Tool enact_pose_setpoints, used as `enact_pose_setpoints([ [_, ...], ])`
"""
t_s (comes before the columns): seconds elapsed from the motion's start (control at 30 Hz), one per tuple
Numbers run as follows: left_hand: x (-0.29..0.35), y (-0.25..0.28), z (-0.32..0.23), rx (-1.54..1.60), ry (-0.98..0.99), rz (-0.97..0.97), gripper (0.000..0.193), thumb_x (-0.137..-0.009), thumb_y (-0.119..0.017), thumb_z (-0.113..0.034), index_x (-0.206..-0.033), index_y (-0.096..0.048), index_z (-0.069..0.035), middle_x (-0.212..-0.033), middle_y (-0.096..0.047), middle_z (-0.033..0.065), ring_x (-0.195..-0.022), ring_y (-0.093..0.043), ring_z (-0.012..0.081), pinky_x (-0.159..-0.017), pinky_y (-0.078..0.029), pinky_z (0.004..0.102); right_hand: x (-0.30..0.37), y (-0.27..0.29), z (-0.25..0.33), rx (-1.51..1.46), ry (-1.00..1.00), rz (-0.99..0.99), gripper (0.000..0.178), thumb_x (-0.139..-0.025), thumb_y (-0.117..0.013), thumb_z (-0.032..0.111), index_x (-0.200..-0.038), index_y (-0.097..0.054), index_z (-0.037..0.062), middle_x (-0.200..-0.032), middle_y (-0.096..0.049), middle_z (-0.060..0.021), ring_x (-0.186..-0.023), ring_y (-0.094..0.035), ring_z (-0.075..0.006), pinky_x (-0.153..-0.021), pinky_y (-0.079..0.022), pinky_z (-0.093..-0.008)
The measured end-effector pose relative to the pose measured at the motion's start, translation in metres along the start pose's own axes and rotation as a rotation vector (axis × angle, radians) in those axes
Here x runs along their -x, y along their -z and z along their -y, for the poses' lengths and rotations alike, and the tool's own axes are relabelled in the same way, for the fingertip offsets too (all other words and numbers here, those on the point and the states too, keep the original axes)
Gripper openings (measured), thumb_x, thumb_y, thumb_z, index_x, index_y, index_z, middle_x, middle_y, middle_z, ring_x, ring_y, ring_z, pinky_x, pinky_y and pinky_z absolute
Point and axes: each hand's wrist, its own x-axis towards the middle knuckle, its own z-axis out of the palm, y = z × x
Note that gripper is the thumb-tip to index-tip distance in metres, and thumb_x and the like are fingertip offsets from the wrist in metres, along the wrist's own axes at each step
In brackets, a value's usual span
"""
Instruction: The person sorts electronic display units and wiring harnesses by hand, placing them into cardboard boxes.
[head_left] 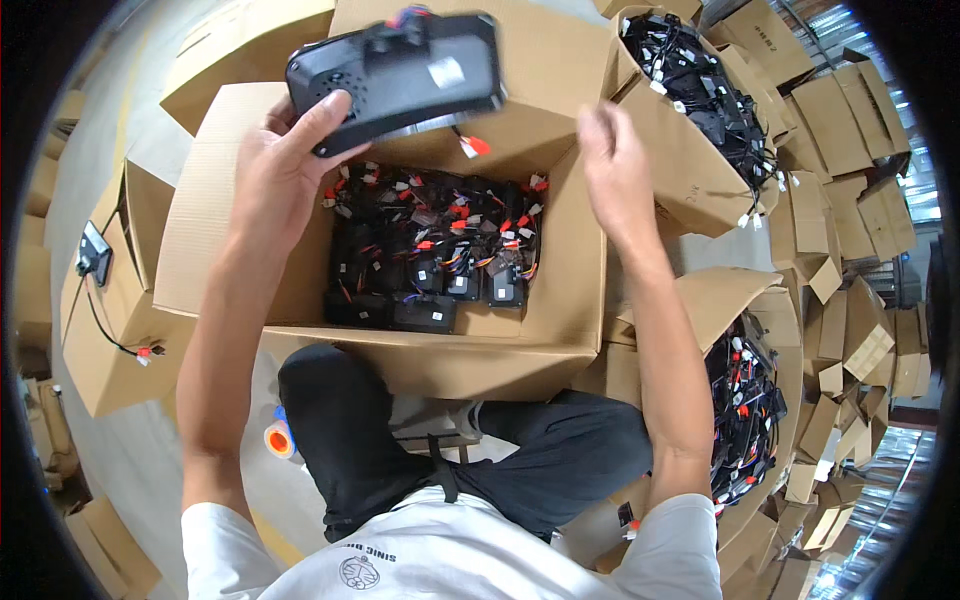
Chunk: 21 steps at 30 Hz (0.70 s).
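Observation:
My left hand (285,165) grips a flat black electronic unit (400,75) by its left end and holds it up above an open cardboard box (240,200). A short wire with a red and white connector (473,146) dangles from the unit. Inside the box lie several similar black units (430,270) with red, white and orange wired connectors, stacked in rows. My right hand (612,160) hovers empty over the box's right flap, fingers loosely apart, a little right of the held unit.
Another open box of black wired parts (700,90) stands at the upper right, and a third (745,410) at the lower right. A single black unit (93,252) rests on a box at the left. Small folded cartons (850,230) pile up on the right. A tape roll (279,438) lies by my knee.

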Motion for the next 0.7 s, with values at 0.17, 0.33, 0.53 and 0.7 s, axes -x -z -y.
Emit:
enact_pose_setpoints([
  [0.17, -0.002, 0.013, 0.139, -0.085, 0.481, 0.100, 0.047, -0.089, -0.074, -0.024, -0.127, -0.057, -0.002, -0.116, -0.066, 0.0092, -0.105, -0.065, 0.0203, -0.095, -0.053, 0.0405, 0.098, -0.022, -0.132, 0.785, -0.366, 0.212, 0.086, -0.090, -0.068, 0.040, -0.147, -0.025, -0.0078, -0.137, -0.047, -0.0304, -0.117, -0.056, -0.0457, -0.097, -0.049, -0.0491],
  [0.33, 0.057, 0.012, 0.293, -0.061, 1.113, 0.305, 0.035, -0.092, -0.072, -0.023, -0.119, -0.064, -0.004, -0.110, -0.068, 0.0093, -0.099, -0.067, 0.0239, -0.083, -0.058, 0.0429, 0.091, -0.021, -0.131, 0.705, -0.450, 0.230, 0.086, -0.089, -0.071, 0.033, -0.148, -0.023, -0.0075, -0.132, -0.050, -0.0289, -0.116, -0.056, -0.0450, -0.095, -0.051, -0.0501],
  [0.53, 0.107, -0.014, 0.375, -0.071, 1.536, 0.282, 0.038, -0.092, -0.072, -0.023, -0.116, -0.059, 0.004, -0.113, -0.066, 0.0172, -0.095, -0.068, 0.0320, -0.078, -0.059, 0.0480, 0.091, -0.021, -0.135, 0.668, -0.422, 0.186, 0.083, -0.086, -0.072, 0.024, -0.147, -0.025, -0.0076, -0.131, -0.050, -0.0300, -0.116, -0.055, -0.0448, -0.096, -0.050, -0.0490],
  [0.7, 0.111, 0.003, 0.423, -0.348, 1.424, 0.502, 0.047, -0.090, -0.074, -0.040, -0.102, -0.066, 0.005, -0.084, -0.066, 0.0104, -0.062, -0.061, 0.0220, -0.052, -0.047, 0.0390, 0.090, -0.024, -0.134, 0.672, -0.426, 0.205, 0.083, -0.086, -0.072, 0.023, -0.147, -0.024, -0.0073, -0.131, -0.049, -0.0307, -0.116, -0.055, -0.0459, -0.097, -0.049, -0.0498],
])
